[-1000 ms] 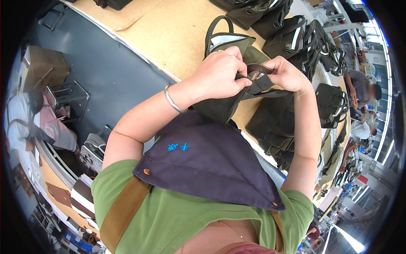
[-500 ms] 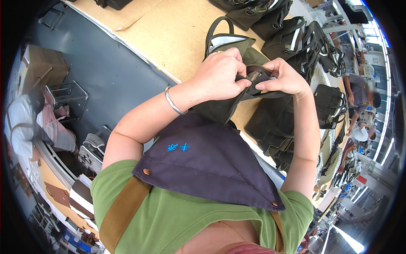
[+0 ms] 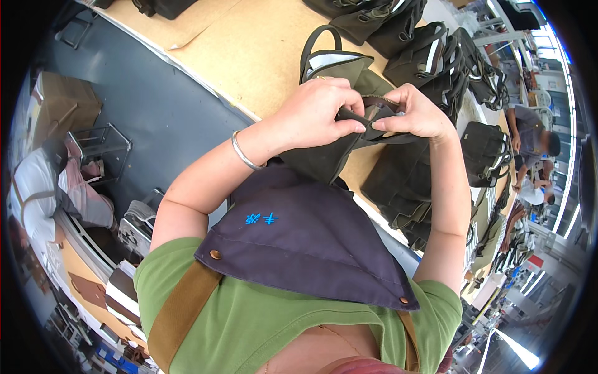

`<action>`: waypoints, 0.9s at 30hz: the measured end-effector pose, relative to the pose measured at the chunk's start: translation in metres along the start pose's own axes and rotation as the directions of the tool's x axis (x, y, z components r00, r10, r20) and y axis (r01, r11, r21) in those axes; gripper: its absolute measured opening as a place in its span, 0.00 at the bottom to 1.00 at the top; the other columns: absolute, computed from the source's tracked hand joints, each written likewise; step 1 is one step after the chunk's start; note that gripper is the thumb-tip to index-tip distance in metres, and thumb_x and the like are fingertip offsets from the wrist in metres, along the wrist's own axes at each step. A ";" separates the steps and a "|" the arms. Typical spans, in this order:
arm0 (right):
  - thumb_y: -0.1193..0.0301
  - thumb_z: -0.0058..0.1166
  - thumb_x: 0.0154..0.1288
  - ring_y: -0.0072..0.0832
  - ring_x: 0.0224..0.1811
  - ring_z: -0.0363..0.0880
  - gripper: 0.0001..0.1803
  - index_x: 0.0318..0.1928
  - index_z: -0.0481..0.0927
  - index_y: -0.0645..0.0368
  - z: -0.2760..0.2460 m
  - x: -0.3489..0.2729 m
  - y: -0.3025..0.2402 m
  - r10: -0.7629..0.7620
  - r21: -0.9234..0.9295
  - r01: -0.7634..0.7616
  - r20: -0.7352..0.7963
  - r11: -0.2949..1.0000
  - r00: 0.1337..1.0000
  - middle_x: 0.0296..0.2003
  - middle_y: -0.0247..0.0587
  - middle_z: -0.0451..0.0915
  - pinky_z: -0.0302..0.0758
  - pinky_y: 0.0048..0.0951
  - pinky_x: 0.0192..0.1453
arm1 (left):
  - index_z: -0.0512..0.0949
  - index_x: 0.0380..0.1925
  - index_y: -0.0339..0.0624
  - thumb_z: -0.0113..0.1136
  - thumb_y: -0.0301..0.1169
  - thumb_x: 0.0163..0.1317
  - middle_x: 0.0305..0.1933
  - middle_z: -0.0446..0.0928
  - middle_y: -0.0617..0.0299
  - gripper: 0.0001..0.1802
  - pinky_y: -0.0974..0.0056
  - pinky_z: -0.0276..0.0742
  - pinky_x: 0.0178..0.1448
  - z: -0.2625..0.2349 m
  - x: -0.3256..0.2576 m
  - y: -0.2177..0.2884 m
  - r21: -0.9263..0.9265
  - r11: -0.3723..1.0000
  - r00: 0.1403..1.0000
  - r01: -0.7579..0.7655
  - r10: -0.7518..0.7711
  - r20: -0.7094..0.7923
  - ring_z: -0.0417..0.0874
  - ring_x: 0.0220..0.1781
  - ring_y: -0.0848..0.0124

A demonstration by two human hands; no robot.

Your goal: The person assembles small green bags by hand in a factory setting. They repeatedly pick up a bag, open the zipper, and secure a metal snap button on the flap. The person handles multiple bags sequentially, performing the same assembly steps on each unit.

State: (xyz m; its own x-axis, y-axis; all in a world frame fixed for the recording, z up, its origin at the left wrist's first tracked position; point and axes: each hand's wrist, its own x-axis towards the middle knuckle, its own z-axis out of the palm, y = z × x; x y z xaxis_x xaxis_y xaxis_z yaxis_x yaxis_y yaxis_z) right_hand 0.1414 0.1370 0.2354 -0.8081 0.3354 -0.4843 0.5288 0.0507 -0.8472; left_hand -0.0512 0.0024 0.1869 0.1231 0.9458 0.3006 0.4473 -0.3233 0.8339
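Note:
A dark olive fabric bag is held up in front of me, over the table's near edge. Its dark carry handle arches up at the far side, near a pale lining. My left hand, with a silver bangle on its wrist, pinches a dark fabric edge of the bag between thumb and fingers. Opposite it, my right hand grips the other side of the same opening, its thumb pointing toward my left thumb. A brass-toothed zipper curves between the two hands. The inside of the opening is mostly hidden by my fingers.
Several similar dark bags crowd the tan-topped table at the far right, with more beside my right forearm. A cardboard box and a metal-framed stool stand at left. Other people work at both sides.
My left hand has shifted slightly left, and its thumb has come down along the fabric edge. My right thumb has moved a little left. The bag stays in nearly the same place.

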 end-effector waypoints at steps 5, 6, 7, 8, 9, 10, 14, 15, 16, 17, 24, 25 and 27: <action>0.77 0.68 0.52 0.10 0.26 0.68 0.08 0.33 0.84 0.65 0.003 0.000 -0.004 -0.001 0.014 0.001 0.008 1.000 1.000 0.25 0.23 0.78 0.68 0.18 0.30 | 0.82 0.36 0.46 0.71 0.33 0.51 0.27 0.74 0.64 0.12 0.61 0.71 0.41 0.008 -0.002 -0.003 0.114 0.993 1.000 -0.010 0.011 -0.007 0.77 0.37 0.64; 0.76 0.68 0.52 0.10 0.27 0.69 0.08 0.34 0.83 0.65 0.005 -0.001 -0.004 -0.024 0.015 0.024 -0.009 1.000 1.000 0.26 0.24 0.78 0.69 0.18 0.31 | 0.82 0.38 0.46 0.71 0.33 0.51 0.27 0.74 0.64 0.14 0.61 0.70 0.42 0.007 -0.002 -0.002 0.148 0.989 1.000 -0.001 0.000 0.005 0.77 0.37 0.64; 0.76 0.68 0.52 0.10 0.28 0.69 0.09 0.35 0.83 0.65 0.006 -0.002 -0.004 -0.047 0.012 0.048 -0.027 0.999 0.999 0.27 0.24 0.79 0.69 0.19 0.32 | 0.81 0.40 0.46 0.70 0.34 0.52 0.28 0.75 0.63 0.15 0.61 0.70 0.43 0.005 -0.001 0.001 0.209 0.978 0.997 -0.017 0.031 -0.065 0.76 0.37 0.63; 0.76 0.68 0.53 0.11 0.29 0.70 0.10 0.36 0.83 0.64 0.006 -0.003 -0.004 -0.071 0.009 0.072 -0.045 0.997 0.996 0.27 0.24 0.79 0.70 0.19 0.32 | 0.80 0.43 0.45 0.70 0.35 0.54 0.28 0.76 0.63 0.16 0.60 0.70 0.44 0.001 0.001 0.004 0.270 0.963 0.989 -0.029 0.067 -0.133 0.76 0.38 0.62; 0.76 0.68 0.53 0.11 0.30 0.71 0.11 0.37 0.82 0.64 0.006 -0.005 -0.004 -0.074 -0.020 0.073 -0.061 0.997 0.995 0.28 0.25 0.79 0.71 0.19 0.33 | 0.79 0.45 0.45 0.69 0.36 0.55 0.29 0.76 0.62 0.18 0.60 0.69 0.45 -0.002 0.002 0.007 0.330 0.943 0.974 -0.036 0.106 -0.199 0.76 0.38 0.62; 0.76 0.68 0.53 0.12 0.31 0.71 0.12 0.39 0.81 0.63 0.007 -0.006 -0.005 -0.078 -0.046 0.074 -0.076 0.996 0.994 0.29 0.26 0.79 0.71 0.19 0.34 | 0.78 0.46 0.44 0.68 0.36 0.57 0.29 0.77 0.61 0.19 0.59 0.69 0.45 -0.002 0.006 0.003 0.272 0.960 0.985 -0.059 0.101 -0.141 0.76 0.38 0.61; 0.76 0.68 0.53 0.15 0.32 0.74 0.18 0.44 0.76 0.62 0.019 -0.015 -0.006 -0.179 -0.281 0.092 -0.305 0.955 0.935 0.32 0.31 0.77 0.74 0.21 0.36 | 0.78 0.42 0.37 0.60 0.36 0.65 0.31 0.78 0.58 0.13 0.57 0.70 0.43 -0.009 0.030 -0.011 0.048 0.999 0.989 0.002 -0.009 0.145 0.76 0.38 0.60; 0.77 0.68 0.53 0.20 0.31 0.76 0.21 0.46 0.72 0.63 0.024 -0.017 -0.006 -0.289 -0.330 0.173 -0.343 0.928 0.894 0.39 0.38 0.77 0.76 0.23 0.37 | 0.78 0.41 0.37 0.60 0.35 0.65 0.31 0.78 0.57 0.12 0.58 0.70 0.43 -0.015 0.037 -0.007 0.033 0.997 0.967 0.074 -0.080 0.242 0.76 0.37 0.61; 0.77 0.68 0.53 0.21 0.32 0.77 0.21 0.46 0.72 0.63 0.030 -0.020 -0.008 -0.278 -0.307 0.157 -0.405 0.939 0.871 0.41 0.39 0.77 0.77 0.23 0.38 | 0.79 0.39 0.36 0.59 0.34 0.65 0.30 0.77 0.57 0.11 0.58 0.71 0.43 -0.019 0.042 -0.003 0.025 0.989 0.929 0.148 -0.147 0.339 0.76 0.37 0.61; 0.77 0.68 0.53 0.22 0.32 0.78 0.21 0.46 0.72 0.64 0.035 -0.024 -0.010 -0.265 -0.282 0.142 -0.465 0.949 0.845 0.43 0.40 0.76 0.78 0.24 0.38 | 0.80 0.36 0.36 0.59 0.33 0.64 0.29 0.75 0.57 0.09 0.60 0.70 0.42 -0.019 0.041 -0.005 -0.009 0.998 0.964 0.062 -0.058 0.261 0.76 0.37 0.64; 0.77 0.66 0.57 0.25 0.37 0.80 0.11 0.38 0.76 0.64 0.041 -0.035 0.002 -0.418 -0.433 0.193 -0.516 0.880 0.747 0.49 0.43 0.72 0.80 0.26 0.44 | 0.81 0.36 0.38 0.59 0.30 0.63 0.29 0.72 0.58 0.07 0.59 0.70 0.45 -0.019 0.051 -0.005 0.072 0.992 0.974 -0.104 0.087 0.211 0.74 0.39 0.62; 0.77 0.65 0.57 0.25 0.37 0.80 0.10 0.36 0.77 0.64 0.042 -0.035 0.003 -0.428 -0.444 0.196 -0.513 0.874 0.744 0.49 0.43 0.72 0.80 0.26 0.44 | 0.81 0.36 0.38 0.59 0.30 0.63 0.29 0.72 0.58 0.07 0.58 0.70 0.46 -0.018 0.052 -0.004 0.074 0.992 0.974 -0.107 0.089 0.209 0.74 0.39 0.62; 0.77 0.65 0.58 0.24 0.37 0.80 0.09 0.36 0.79 0.64 0.039 -0.036 0.004 -0.435 -0.423 0.225 -0.508 0.878 0.743 0.49 0.42 0.72 0.80 0.26 0.44 | 0.81 0.35 0.39 0.59 0.30 0.63 0.29 0.72 0.58 0.07 0.58 0.70 0.47 -0.016 0.052 -0.001 0.079 0.991 0.975 -0.111 0.093 0.201 0.74 0.40 0.61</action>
State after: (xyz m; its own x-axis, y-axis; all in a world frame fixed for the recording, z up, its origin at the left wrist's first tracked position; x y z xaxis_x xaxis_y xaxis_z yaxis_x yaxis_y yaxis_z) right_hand 0.1622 0.0880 0.2409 -0.6989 0.7051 0.1197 0.3922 0.5178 -0.7603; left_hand -0.0593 0.0514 0.2089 0.3400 0.8986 0.2775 0.4993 -0.4225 0.7564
